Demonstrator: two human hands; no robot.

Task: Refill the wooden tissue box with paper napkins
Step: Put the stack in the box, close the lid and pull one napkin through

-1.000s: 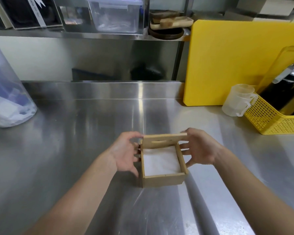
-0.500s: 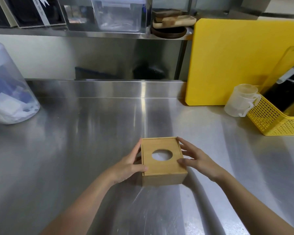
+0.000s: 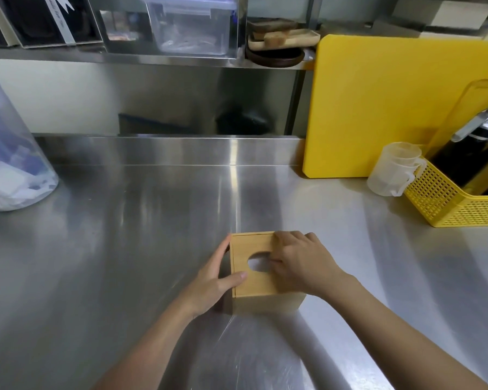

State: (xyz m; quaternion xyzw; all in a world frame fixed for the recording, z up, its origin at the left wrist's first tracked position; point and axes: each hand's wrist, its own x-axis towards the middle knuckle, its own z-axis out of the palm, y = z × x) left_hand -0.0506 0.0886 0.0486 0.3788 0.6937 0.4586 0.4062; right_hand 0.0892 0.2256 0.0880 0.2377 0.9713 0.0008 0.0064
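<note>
Changed since the earlier frames: lid, then raised with white napkins showing beneath, now lies flat and closed on the wooden tissue box (image 3: 261, 280); right hand (image 3: 302, 266) has come off the box's side onto its top.

Location: box stands on the stainless steel counter (image 3: 124, 249), near edge, centre.

Left hand (image 3: 213, 280): fingers straight along the left wall, thumb over the lid's near-left corner; bracing, not closed round anything.

Right hand: palm down on the lid's right half, fingers curled loosely, tips at the oval opening (image 3: 258, 261). Whether a napkin is pinched cannot be told.

Step, as judged: drawing the first napkin up through the opening. Keep the left hand pressing so the box does not slide; pinch one layer only; pull straight upward to avoid tearing.

Nearby: yellow cutting board (image 3: 392, 102), yellow perforated basket (image 3: 457, 206), clear measuring cup (image 3: 392, 170).
</note>
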